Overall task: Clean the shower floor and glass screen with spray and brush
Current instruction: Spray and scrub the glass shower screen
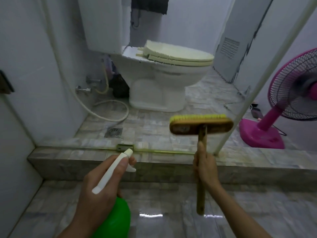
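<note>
Left hand [101, 182]: fingers wrapped round green spray bottle [115, 219], nozzle forward.
Right hand [205, 166]: fist closed on brush [201, 126] handle, bristles up.

There is just one camera, worn on the person's head, and it looks forward and down from up high. It is very close to the left hand [103, 179] and right hand [205, 166], which reach out from the bottom of the picture. Farther off, past a low tiled step [68, 162], it faces the toilet [161, 79], and a pink fan [283, 107] sits at the right edge.
</note>
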Demonstrator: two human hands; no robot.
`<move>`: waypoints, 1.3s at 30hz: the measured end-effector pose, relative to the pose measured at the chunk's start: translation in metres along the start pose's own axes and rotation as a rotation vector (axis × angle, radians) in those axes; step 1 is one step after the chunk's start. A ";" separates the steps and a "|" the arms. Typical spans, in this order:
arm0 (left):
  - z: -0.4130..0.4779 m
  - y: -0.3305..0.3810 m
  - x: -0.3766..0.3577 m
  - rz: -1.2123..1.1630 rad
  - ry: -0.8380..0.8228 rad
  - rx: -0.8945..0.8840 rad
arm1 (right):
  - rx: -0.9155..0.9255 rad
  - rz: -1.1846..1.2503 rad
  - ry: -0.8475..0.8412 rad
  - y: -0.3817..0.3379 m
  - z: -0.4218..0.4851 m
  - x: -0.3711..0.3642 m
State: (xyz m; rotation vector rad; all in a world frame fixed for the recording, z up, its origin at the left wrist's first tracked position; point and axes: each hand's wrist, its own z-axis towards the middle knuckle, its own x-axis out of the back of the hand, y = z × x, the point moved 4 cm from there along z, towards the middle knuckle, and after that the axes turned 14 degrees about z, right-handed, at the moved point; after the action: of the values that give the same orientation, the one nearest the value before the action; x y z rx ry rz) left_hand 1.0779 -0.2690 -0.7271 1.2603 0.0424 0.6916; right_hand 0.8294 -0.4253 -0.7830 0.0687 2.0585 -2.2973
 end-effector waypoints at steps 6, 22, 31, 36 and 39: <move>-0.001 0.002 -0.004 -0.015 -0.015 -0.001 | 0.108 0.018 0.027 -0.043 0.026 0.016; -0.007 -0.008 -0.001 0.055 -0.028 0.083 | -0.276 -0.199 0.006 0.071 -0.042 0.006; -0.016 -0.036 -0.015 -0.007 -0.118 0.219 | -0.542 -0.083 0.029 0.068 -0.055 -0.010; -0.022 -0.055 -0.021 -0.147 -0.202 0.226 | -0.618 0.023 -0.106 0.072 -0.064 -0.053; -0.023 -0.081 -0.011 -0.274 -0.319 0.229 | -0.715 0.064 -0.089 0.071 -0.067 -0.057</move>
State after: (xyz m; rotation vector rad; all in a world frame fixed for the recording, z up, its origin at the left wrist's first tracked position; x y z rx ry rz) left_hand 1.0965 -0.2657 -0.8100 1.5381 0.0318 0.2494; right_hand 0.8907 -0.3658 -0.8572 -0.0014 2.6290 -1.3797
